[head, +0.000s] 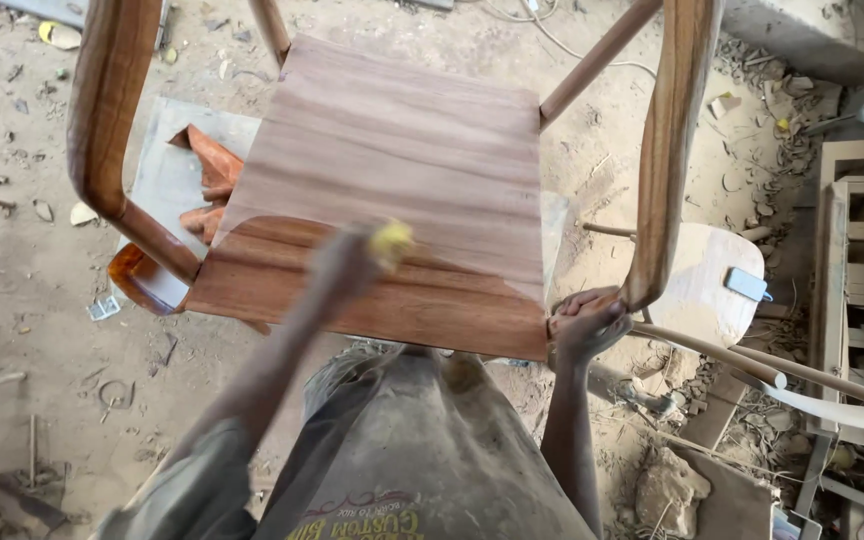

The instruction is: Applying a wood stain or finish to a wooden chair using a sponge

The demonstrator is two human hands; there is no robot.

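A wooden chair with a flat seat stands in front of me, its curved armrests rising on both sides. The near strip of the seat is darker and glossy, the rest paler. My left hand is blurred over that dark strip and holds a small yellow pad against the wood. My right hand grips the seat's near right corner, at the foot of the right armrest.
Sandy floor strewn with wood scraps and chips. Reddish wood offcuts lie on a pale board under the chair's left side. A pale rounded board and long sticks sit to the right, a wooden frame at far right.
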